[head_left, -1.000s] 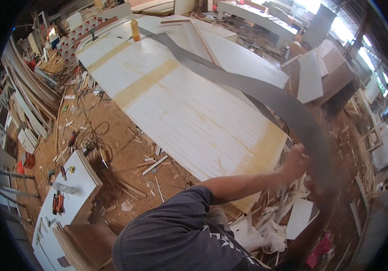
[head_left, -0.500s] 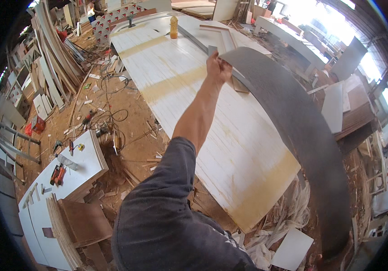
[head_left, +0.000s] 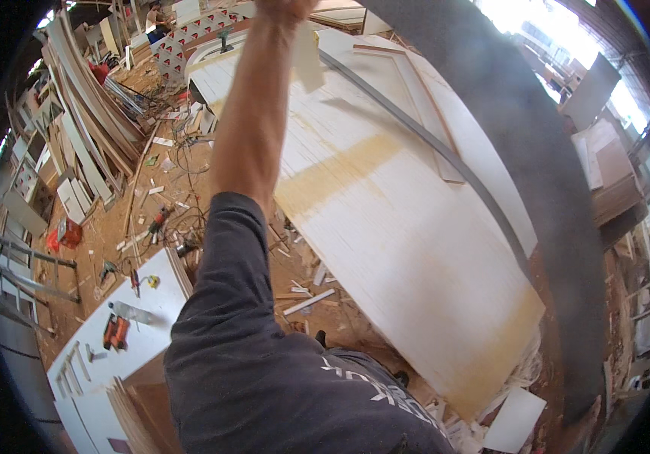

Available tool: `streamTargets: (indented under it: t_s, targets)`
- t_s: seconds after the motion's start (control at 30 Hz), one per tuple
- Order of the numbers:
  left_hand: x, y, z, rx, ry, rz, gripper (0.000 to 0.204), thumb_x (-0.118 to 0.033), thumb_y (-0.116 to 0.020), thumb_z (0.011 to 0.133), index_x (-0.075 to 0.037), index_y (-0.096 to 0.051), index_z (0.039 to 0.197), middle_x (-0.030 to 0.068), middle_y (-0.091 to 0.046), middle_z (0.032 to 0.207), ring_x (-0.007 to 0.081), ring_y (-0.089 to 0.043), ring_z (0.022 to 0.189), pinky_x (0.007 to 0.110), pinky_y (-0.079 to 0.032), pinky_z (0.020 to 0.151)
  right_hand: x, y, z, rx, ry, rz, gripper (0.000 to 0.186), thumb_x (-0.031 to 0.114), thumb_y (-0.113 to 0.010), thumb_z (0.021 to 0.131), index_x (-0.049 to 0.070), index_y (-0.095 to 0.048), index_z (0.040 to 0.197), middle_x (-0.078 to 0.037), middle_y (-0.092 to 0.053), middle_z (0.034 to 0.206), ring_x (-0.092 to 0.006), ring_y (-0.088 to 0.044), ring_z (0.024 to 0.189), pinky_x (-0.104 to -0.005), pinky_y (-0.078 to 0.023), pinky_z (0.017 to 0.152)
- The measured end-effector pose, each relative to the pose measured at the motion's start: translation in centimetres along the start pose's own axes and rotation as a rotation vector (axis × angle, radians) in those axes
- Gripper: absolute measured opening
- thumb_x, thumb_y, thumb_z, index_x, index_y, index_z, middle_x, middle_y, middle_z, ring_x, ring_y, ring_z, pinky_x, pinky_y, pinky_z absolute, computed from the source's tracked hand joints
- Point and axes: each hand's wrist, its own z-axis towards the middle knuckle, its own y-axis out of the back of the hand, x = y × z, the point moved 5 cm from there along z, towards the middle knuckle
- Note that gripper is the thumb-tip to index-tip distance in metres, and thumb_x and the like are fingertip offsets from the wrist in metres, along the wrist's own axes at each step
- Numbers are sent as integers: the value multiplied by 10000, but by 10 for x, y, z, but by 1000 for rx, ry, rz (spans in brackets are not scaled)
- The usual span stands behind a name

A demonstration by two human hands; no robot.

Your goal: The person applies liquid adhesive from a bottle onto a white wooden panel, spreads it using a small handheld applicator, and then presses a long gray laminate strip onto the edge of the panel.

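Observation:
My left hand [head_left: 285, 7] is raised at the upper edge, its fingers mostly cut off by the frame. A long, bendy dark grey strip [head_left: 506, 121] rises with it and curves down the right side; its upper end is out of view. Just below the hand hangs a small pale flat piece [head_left: 308, 66]; what bears it is hidden. At the strip's lower end a brownish blur may be part of my right hand, too unclear to tell. Beneath lies a large white panel [head_left: 385, 227] with yellowish bands. A narrow grey strip [head_left: 431, 140] runs along it.
A thin wooden frame [head_left: 416, 83] lies on the panel's far half. At lower left a white board stack [head_left: 151, 280] bears orange-and-black tools [head_left: 115, 331] and a clear bottle [head_left: 132, 312]. Cables and offcuts litter the floor. Tall boards [head_left: 86, 106] lean at far left.
My left hand has moved up and to the left, lifting the far end of the dark grey strip out of view. More of the narrow grey strip and the wooden frame shows.

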Motion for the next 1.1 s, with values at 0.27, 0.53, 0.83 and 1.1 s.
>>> streamTargets:
  t_s: [0.27, 0.53, 0.83, 1.1]
  targets:
    - [-123, 158, -4, -180, 70, 508, 188, -87, -553, 953, -3, -645, 1094, 121, -709, 1046, 249, -713, 932, 373, -610, 833, 200, -61, -26, 135, 193, 39, 952, 89, -704, 685, 60, -294, 1544, -264, -429, 1423, -451, -388, 1363, -525, -320, 1156]
    - [-133, 392, -89, -739, 151, 414, 124, -12, -613, 909, 10, -626, 1030, 139, -690, 1051, 257, -682, 946, 368, -600, 835, 381, -43, -15, 283, 333, -53, 794, 194, -738, 627, 75, -511, 1379, -240, -632, 1203, -404, -614, 1127, -484, -485, 1008]
    - [-117, 543, -180, -1183, 56, 541, 400, 22, -666, 854, -11, -558, 1237, 107, -657, 1077, 243, -646, 955, 386, -547, 855, 478, -76, 16, 414, 382, 7, 914, 251, -745, 631, 73, -420, 1466, -263, -580, 1284, -422, -570, 1192, -483, -472, 1027]
    - [-111, 657, -284, -1297, 200, 706, 454, -33, -698, 812, 7, -557, 1242, 98, -649, 1065, 237, -610, 949, 388, -522, 851, 536, -69, -10, 522, 396, -100, 911, 248, -726, 677, 87, -370, 1500, -264, -555, 1316, -409, -586, 1159, -472, -495, 982]
